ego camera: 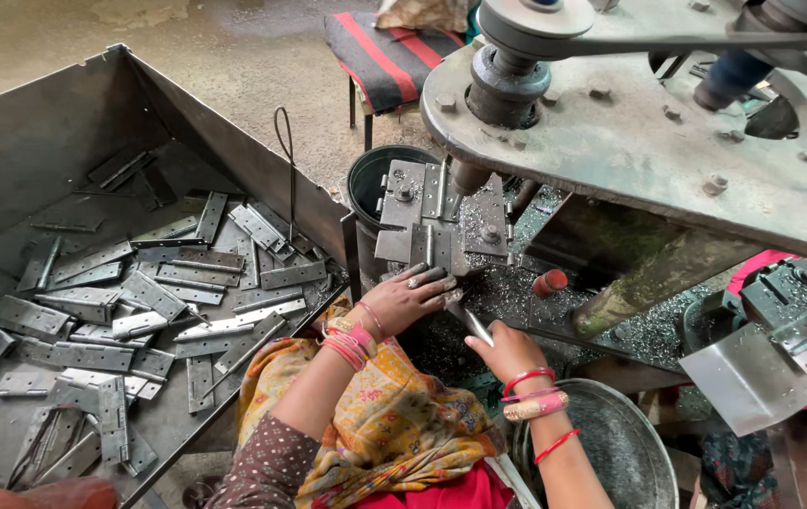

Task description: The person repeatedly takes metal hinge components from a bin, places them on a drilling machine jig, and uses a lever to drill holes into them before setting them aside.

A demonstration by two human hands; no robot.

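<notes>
Hinge point(427, 247) — stiff steel, sharp-edged; left hand point(410, 300) presses its lower edge, right hand point(507, 351) pinches a hinge leaf point(475, 325).

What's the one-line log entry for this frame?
left hand: on hinge at drill jig | right hand: holds thin metal piece | bin of hinges: left | round pan: lower right

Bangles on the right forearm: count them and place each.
3: a thin red bangle nearest the right hand, which grips a metal strip; a broad pink-and-gold bangle behind it; another thin red one farther up. More may be hidden.
</notes>
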